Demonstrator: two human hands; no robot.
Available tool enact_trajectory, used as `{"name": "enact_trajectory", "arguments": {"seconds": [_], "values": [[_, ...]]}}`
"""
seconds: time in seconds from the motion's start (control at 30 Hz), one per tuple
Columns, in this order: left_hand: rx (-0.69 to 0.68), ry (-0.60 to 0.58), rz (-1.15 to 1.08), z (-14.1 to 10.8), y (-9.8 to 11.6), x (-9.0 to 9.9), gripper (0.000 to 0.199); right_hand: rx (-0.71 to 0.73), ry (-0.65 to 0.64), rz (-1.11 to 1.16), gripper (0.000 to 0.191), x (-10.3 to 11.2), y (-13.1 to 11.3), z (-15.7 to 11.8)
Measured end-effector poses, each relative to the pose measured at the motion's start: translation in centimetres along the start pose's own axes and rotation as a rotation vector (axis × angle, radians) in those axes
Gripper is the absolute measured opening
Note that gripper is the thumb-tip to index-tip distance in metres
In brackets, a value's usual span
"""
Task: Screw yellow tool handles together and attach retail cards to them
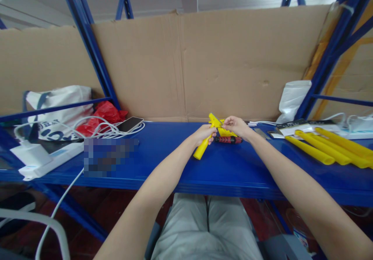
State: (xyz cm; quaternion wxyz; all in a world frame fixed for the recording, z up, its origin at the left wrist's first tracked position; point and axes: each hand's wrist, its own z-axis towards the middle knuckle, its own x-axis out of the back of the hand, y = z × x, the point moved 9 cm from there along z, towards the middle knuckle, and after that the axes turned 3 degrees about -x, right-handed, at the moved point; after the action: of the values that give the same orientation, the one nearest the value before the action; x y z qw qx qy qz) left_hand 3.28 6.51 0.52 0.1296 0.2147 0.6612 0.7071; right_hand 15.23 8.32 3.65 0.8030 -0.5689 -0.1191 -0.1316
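My left hand [204,133] is wrapped round a yellow tool with a tube-like handle [201,151] and a flared head. The handle slants down toward the table's front edge. Close beside that head, my right hand [235,126] has its fingers pinched together. Whatever is between those fingertips is too small to make out. Just under both hands lies a red and black screwdriver handle [229,140], pointing sideways. Another bit of yellow [224,132] shows behind the fingers, partly hidden, and I cannot tell whether it belongs to the held tool.
Several yellow tubes [313,151] lie on the blue table [233,170] at right, by flat black-and-white packets [294,127] and a white bag [294,99]. At left are a phone [131,124], white cables, a red bag [106,113], a power strip [58,157] and a tote bag [61,104]. Cardboard [218,66] stands behind.
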Motion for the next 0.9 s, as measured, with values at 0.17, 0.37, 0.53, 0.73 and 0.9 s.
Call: {"name": "enact_trajectory", "arguments": {"seconds": [0.17,0.37,0.53,0.73,0.9], "values": [[-0.002,-0.046,0.008,-0.1,-0.1,-0.4,0.011,0.000,-0.011,0.030,0.017,-0.2,0.3,0.3],[0.010,-0.067,-0.008,-0.2,-0.1,-0.5,0.012,0.027,-0.013,0.032,0.017,-0.2,0.3,0.4],[0.021,-0.088,-0.035,-0.2,-0.2,-0.6,0.012,0.047,-0.005,0.004,0.017,-0.2,0.2,0.5],[0.000,-0.099,-0.079,-0.1,0.0,-0.5,0.012,0.080,0.056,-0.118,0.021,0.4,0.0,0.6],[0.002,-0.087,-0.108,-0.1,0.2,-0.3,0.016,0.076,0.173,-0.233,0.024,1.2,-0.3,0.4]]}}
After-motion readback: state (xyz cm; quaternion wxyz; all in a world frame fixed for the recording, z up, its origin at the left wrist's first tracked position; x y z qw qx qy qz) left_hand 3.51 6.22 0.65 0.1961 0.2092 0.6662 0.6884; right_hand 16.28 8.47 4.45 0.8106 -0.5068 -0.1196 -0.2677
